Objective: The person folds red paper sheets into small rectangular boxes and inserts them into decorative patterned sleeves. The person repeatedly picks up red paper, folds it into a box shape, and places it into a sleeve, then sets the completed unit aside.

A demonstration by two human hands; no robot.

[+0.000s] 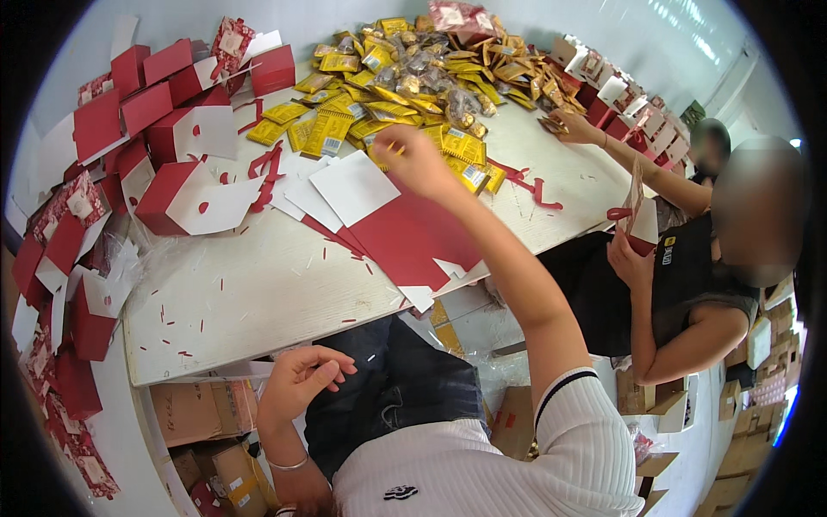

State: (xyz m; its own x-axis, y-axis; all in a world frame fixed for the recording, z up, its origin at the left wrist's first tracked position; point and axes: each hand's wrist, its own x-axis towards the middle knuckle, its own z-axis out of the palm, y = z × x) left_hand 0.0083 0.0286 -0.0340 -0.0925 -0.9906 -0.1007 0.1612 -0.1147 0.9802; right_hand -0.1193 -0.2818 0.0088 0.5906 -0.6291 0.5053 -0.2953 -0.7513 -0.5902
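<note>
Right hand (418, 159): stretched out to the centre top of the frame, fingers curled at the near edge of the heap of yellow sachets (405, 82); it looks pinched on one sachet, though I cannot tell for sure.
Left hand (301, 379): low, centre-left, off the table's front edge; fingers loosely curled, holding nothing; resting idle while the other reaches.
Flat red-and-white box blanks (388, 224): spread just below the right hand, mid-frame; laid open and close, likely so they are ready to hand.
Folded red boxes (164, 112): stacked at upper left, set apart from the flat ones.
Co-worker's hands (633, 250): at right, on a red box with a ribbon handle; the other arm reaches into the heap.
White table (258, 302): littered with red paper scraps and strips.
Room: pale floor; brown cartons (207, 431) under the table and at lower right.
</note>
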